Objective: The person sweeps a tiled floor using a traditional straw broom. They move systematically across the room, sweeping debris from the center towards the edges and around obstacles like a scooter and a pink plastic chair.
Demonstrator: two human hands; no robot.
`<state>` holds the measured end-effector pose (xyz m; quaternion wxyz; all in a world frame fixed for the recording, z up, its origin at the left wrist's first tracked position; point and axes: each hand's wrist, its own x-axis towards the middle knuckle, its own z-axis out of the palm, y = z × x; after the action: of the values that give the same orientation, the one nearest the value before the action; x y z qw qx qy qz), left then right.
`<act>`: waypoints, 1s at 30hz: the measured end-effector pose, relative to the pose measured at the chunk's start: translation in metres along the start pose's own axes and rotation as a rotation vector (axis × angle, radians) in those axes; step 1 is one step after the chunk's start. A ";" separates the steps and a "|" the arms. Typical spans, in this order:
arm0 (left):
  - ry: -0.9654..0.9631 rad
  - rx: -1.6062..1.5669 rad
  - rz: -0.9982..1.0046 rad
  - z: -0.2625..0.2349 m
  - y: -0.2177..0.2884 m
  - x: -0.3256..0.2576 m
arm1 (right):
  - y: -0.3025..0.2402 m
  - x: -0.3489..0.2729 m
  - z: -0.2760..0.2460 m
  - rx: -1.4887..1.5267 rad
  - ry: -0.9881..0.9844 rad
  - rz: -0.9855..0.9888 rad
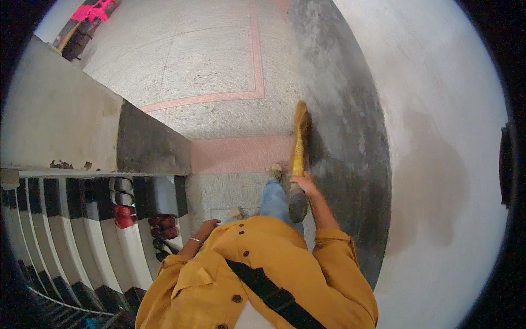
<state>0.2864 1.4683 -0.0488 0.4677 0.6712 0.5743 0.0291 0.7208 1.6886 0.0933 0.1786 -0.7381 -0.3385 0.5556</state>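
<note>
Looking straight down: open speckled floor [219,55] ahead of me w/ a pink inlaid line [255,60] boxing off a big panel, and a wider pink band [241,154] crossing just in front of my feet. Lots of free room fwd and to the left-centre. Right side is shut off by a pale wall [438,137]; its foot is stained dark grey [345,164] where it meets the floor. Left side: a low concrete parapet [60,120] w/ a dark end face, and below it black-and-white striped stairs [71,230] dropping away, so that edge is a real drop.

My right hand [304,182] is out front, arm nearly straight, fingers wrapped round the handle of a yellow broom [298,148]. Broom leans up against the wall's dark base, bristle head at the far end, touching floor right by the wall. Grip end sits by my jeans knee [273,200].

My left hand [209,226] hangs low by my hip, elbow bent, bangle on the wrist, fingers loosely curled, holding nothing I can see.

Mustard shirt sleeves, black strap across chest. Red and dark shoes [125,216] sit in pairs on the upper stairs, left of me. Far top-left: something bright pink [96,10], too small to tell what
</note>
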 end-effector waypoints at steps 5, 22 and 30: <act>0.060 -0.116 -0.178 -0.007 0.028 0.058 | -0.057 0.030 -0.038 0.274 -0.420 0.025; 0.348 -0.494 -0.346 -0.085 0.138 0.171 | -0.145 0.226 -0.086 -0.022 -0.208 -0.071; 0.412 -0.698 -0.252 -0.146 0.092 0.270 | -0.279 0.230 -0.052 0.290 -0.652 0.078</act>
<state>0.3618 1.7798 -0.0407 0.5422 0.3773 0.6891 0.2979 0.7213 2.0523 0.1274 0.1429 -0.5011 -0.2671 0.8106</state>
